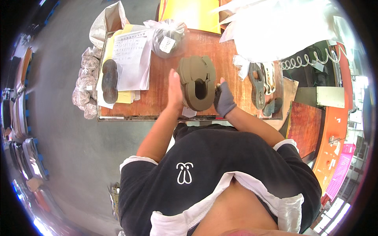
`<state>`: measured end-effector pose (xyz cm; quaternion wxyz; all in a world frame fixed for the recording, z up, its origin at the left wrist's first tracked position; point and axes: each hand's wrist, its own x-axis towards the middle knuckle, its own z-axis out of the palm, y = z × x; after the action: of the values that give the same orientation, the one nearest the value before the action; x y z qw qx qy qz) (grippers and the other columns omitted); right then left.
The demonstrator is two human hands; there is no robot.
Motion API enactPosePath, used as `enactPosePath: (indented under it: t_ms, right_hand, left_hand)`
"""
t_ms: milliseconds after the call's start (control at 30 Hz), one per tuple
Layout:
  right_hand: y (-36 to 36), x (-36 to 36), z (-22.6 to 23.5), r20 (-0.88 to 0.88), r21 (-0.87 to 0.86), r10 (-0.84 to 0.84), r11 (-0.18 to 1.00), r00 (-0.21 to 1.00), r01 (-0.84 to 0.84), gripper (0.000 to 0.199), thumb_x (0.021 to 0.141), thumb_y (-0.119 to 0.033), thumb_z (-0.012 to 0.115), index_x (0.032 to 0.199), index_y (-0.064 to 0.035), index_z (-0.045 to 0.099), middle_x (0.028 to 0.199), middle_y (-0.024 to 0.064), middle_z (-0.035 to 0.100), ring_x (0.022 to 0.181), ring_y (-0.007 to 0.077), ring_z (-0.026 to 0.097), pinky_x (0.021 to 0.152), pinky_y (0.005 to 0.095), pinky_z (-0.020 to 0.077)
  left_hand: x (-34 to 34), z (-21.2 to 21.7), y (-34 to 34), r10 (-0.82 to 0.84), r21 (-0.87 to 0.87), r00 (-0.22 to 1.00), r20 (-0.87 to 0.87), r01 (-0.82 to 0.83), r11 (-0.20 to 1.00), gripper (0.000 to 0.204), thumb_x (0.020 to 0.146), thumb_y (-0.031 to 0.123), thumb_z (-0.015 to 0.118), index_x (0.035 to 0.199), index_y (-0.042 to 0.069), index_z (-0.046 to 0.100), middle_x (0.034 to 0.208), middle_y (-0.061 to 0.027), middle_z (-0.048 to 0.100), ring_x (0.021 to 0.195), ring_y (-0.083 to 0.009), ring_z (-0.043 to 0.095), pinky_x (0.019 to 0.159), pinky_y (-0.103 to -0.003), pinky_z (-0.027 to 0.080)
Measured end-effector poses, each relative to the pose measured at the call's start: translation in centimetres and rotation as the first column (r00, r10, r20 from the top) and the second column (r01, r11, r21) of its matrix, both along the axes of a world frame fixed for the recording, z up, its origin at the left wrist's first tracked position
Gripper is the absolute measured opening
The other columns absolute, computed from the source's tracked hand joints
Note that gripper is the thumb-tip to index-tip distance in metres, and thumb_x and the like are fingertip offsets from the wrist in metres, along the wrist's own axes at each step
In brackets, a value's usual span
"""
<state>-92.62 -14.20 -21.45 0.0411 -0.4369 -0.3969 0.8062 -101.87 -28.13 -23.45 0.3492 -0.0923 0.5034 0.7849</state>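
A thick stack of olive-brown shoe-upper pieces (204, 100), each with a rounded U-shaped cut-out, is between my hands over the near part of the wooden table (165, 106). Its layered edges show on the left side. My bare left hand (175, 91) presses along that side, fingers straight and pointing away from me. On the opposite side my right hand (225, 99), in a grey fingerless glove, bears on the stack with its thumb up. The right fingers are partly hidden. Whether the stack's underside touches the table I cannot tell.
Papers (132, 59) and a dark sole-shaped piece (110, 80) lie at left, near a tied plastic bag (167, 41). At right are a grey metal cutting die (257, 88) and a coiled hose (307, 62). Bagged bundles (84, 88) hang along the left edge.
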Motion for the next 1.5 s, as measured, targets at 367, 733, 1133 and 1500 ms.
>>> enactPosePath:
  t_ms: [367, 733, 1133, 1500]
  right_hand:
    - [0.1, -0.5, -2.9, -0.237, -0.110, 0.219, 0.962, 0.947, -0.250, 0.045, 0.094, -0.051, 0.036, 0.096, -0.0130, 0.059, 0.093, 0.0042, 0.062, 0.089, 0.0181, 0.057, 0.079, 0.0319, 0.0468]
    - [13.6, 8.4, -9.4, 0.134, -0.171, -0.063, 0.982, 0.989, 0.086, 0.032, 0.090, -0.040, 0.051, 0.068, -0.0199, 0.039, 0.055, -0.0039, 0.037, 0.045, 0.0117, 0.033, 0.042, 0.0288, 0.0236]
    - [6.3, 11.2, -16.4, -0.166, -0.171, 0.353, 0.909, 0.921, -0.380, 0.020, 0.088, -0.024, 0.047, 0.078, -0.0071, 0.053, 0.060, 0.0032, 0.048, 0.046, 0.0161, 0.044, 0.040, 0.0304, 0.0314]
    - [11.7, 5.2, -8.2, -0.013, 0.006, 0.023, 1.000, 1.000, -0.023, 0.050, 0.087, -0.054, 0.050, 0.106, -0.0070, 0.053, 0.079, 0.0020, 0.050, 0.066, 0.0128, 0.046, 0.057, 0.0296, 0.0397]
  left_hand:
    - [-5.3, -3.5, 2.0, -0.136, -0.149, 0.990, -0.022, 0.131, 0.980, 0.073, 0.090, 0.060, 0.039, 0.122, -0.004, 0.053, 0.121, -0.0122, 0.054, 0.112, -0.0206, 0.047, 0.098, -0.031, 0.033]
    - [-3.0, 4.8, 1.1, -0.394, -0.493, 0.298, -0.870, -0.489, 0.719, 0.060, 0.091, 0.037, 0.050, 0.134, -0.002, 0.035, 0.142, -0.0145, 0.034, 0.131, -0.0328, 0.029, 0.107, -0.046, 0.023]
    - [-0.7, 5.0, 2.8, -0.935, -0.855, 0.039, -0.353, -0.419, 0.305, 0.062, 0.091, 0.038, 0.045, 0.141, 0.006, 0.027, 0.149, -0.0166, 0.022, 0.135, -0.0379, 0.021, 0.106, -0.056, 0.018]
    - [-4.9, 4.1, 1.1, -0.425, -0.606, 0.536, -0.730, -0.219, 0.765, 0.063, 0.094, 0.035, 0.043, 0.139, -0.004, 0.023, 0.143, -0.0231, 0.028, 0.131, -0.0339, 0.030, 0.109, -0.043, 0.021]
